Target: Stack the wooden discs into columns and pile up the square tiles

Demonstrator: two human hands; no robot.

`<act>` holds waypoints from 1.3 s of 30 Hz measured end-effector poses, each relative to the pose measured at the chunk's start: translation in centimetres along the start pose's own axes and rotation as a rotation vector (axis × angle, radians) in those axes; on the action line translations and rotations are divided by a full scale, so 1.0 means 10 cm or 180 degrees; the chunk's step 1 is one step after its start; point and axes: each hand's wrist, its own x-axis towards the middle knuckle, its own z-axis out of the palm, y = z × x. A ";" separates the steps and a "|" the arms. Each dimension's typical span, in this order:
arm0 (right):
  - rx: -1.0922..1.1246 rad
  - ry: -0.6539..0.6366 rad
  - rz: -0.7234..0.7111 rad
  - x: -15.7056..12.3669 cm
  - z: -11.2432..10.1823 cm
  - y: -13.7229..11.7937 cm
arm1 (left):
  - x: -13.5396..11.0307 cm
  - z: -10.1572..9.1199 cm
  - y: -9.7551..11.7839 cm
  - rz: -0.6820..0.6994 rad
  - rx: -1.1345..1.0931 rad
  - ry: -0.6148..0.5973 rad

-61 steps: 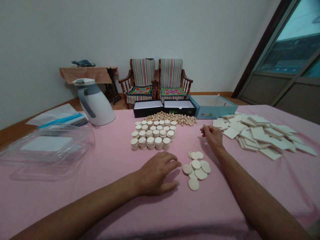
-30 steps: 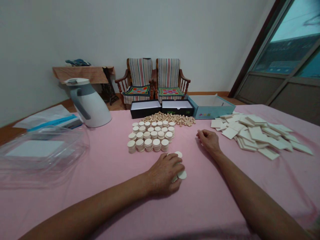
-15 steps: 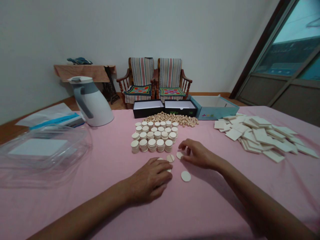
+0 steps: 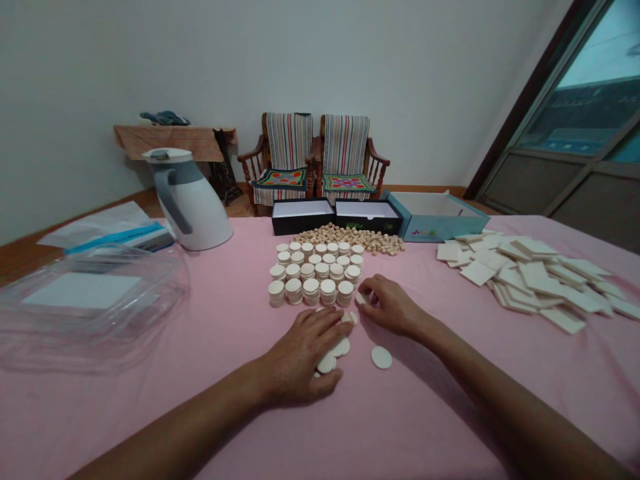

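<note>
My left hand [image 4: 310, 353] lies palm down over several loose white round discs [image 4: 327, 363], thumb apart from the fingers. Its fingertips reach another disc [image 4: 351, 319] just in front of them. Between thumb and fingers of my right hand [image 4: 390, 303] is a white round disc [image 4: 363, 299], partly hidden by the fingers. One single disc [image 4: 381, 357] rests flat on the cloth between my forearms. Beyond my hands stand rows of stacked round discs [image 4: 311, 288], right behind the loose ones.
Small wooden pieces [image 4: 350, 237] are heaped behind the stacks, before two black boxes [image 4: 303, 225] and a blue box [image 4: 440, 228]. Square white tiles [image 4: 530, 273] lie piled at right. A white jug [image 4: 200, 213] and clear plastic trays [image 4: 95, 320] are at left, on a pink tablecloth [image 4: 225, 413].
My left hand has spread over the loose discs, and more of them show under it. My right hand has closed on a disc near the front row of stacks. The view has shifted slightly.
</note>
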 end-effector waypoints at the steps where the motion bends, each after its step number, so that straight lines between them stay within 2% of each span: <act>1: -0.0024 0.0036 0.0025 0.01 0.02 0.00 | 0.00 0.00 -0.01 -0.0014 0.0016 -0.0033; 7: 0.0083 0.0317 -0.0048 0.00 0.10 0.00 | 0.01 -0.04 -0.04 0.0021 -0.0027 -0.0217; 15: 0.0113 0.0274 0.0117 -0.07 0.11 0.02 | 0.00 -0.10 -0.04 0.0297 -0.0290 -0.0182; 25: 0.0134 0.0361 0.0080 -0.03 0.21 0.00 | -0.02 -0.08 -0.02 0.0433 -0.0310 -0.0230; 29: 0.0123 0.0373 0.0033 -0.02 0.18 0.02 | -0.02 -0.08 -0.03 0.0448 -0.0294 -0.0222; 32: 0.0182 0.0437 0.0039 -0.05 0.07 0.04 | -0.04 -0.07 -0.04 0.0443 -0.0272 -0.0212; 34: 0.0342 0.0237 -0.0050 -0.09 -0.02 0.03 | -0.05 -0.06 -0.05 0.0374 -0.0241 -0.0178; 39: 0.0908 -0.0762 -0.0680 -0.25 -0.19 -0.09 | -0.07 -0.05 -0.06 0.0280 -0.0259 0.0003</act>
